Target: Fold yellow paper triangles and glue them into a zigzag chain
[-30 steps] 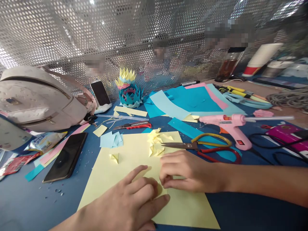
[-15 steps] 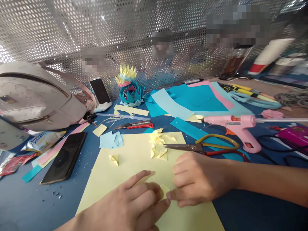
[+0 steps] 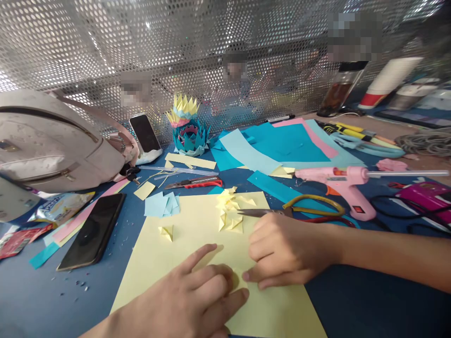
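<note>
My left hand [image 3: 200, 295] rests low on a large pale yellow sheet [image 3: 141, 267], its index finger stretched forward and its other fingers curled. Between the hands lies a small yellow paper piece [image 3: 239, 280], hard to tell from the sheet under it. The left fingers press it and partly hide it. From the right, my right hand [image 3: 287, 251] has its fingers curled, a fingertip at the paper's edge. Beyond them are a heap of folded yellow paper points [image 3: 230, 216], a single folded point [image 3: 167, 232] and light blue paper squares [image 3: 162, 204].
Scissors [image 3: 292, 209] lie just past my right hand, near a pink glue gun [image 3: 352, 180]. A red utility knife [image 3: 197, 182] lies farther back. A phone [image 3: 93, 230] and backpack [image 3: 52, 141] are at left. A folded-paper model [image 3: 190, 134] stands by the perforated metal wall [image 3: 197, 47].
My right hand has shifted slightly left and up, its fingertip lifting a little away from the left thumb. The left index finger reaches slightly farther forward. The view has moved a little.
</note>
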Demonstrator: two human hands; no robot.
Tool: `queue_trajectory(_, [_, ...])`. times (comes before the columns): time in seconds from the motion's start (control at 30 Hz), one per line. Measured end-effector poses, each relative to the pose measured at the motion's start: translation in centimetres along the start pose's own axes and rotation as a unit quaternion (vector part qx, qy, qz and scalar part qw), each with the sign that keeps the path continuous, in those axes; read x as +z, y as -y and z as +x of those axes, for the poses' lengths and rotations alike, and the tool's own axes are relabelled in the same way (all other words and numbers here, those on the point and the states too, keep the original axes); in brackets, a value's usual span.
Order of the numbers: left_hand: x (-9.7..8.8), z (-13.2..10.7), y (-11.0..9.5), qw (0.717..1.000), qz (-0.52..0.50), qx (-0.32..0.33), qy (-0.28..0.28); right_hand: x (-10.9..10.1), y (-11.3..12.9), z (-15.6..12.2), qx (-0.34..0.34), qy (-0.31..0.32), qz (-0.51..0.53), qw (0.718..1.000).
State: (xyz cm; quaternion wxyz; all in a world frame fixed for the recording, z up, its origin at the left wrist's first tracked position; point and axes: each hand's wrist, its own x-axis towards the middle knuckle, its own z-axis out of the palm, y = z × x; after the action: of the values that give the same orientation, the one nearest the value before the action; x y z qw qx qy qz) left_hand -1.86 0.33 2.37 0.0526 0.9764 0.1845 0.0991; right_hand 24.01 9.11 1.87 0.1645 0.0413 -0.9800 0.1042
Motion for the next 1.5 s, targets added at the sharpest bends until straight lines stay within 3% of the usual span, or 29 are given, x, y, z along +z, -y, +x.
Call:
queue_trajectory(0.2, [0.1,-0.1,0.2,1.0,-0.02,0.008,-0.001,-0.1,0.2,0.3,-0.031,-0.014,-0.128,0.991])
queue_trajectory(0.47, [0.2,-0.4,0.6,0.996,-0.087,0.014,-0.025,0.4,0.9,1.2,-0.062,-0.038,-0.146,0.987])
queue_trajectory(0.7, [0.3,-0.7,0.8,0.996,-0.082,0.019,-0.038,1.1,1.1,1.9,-0.024,-0.003,-0.126,0.992])
queue_trajectory(0.9, [0.5,-0.7,0.8,0.995,-0.089,0.023,-0.04,1.3,1.4,1.9,0.085,0.028,-0.006,0.996])
queue_trajectory(1.07, [0.4,-0.5,0.8,0.997,-0.072,0.017,-0.031,1.3,1.6,1.8,0.119,0.013,0.059,0.991])
queue_trajectory(1.33, [0.2,-0.3,0.3,0.999,-0.033,0.012,-0.028,1.3,1.6,1.1,0.065,-0.064,0.015,0.996])
queue_trajectory(1.5, [-0.1,-0.2,0.3,0.999,-0.032,0.007,-0.017,0.8,0.9,0.6,0.048,-0.048,-0.002,0.998])
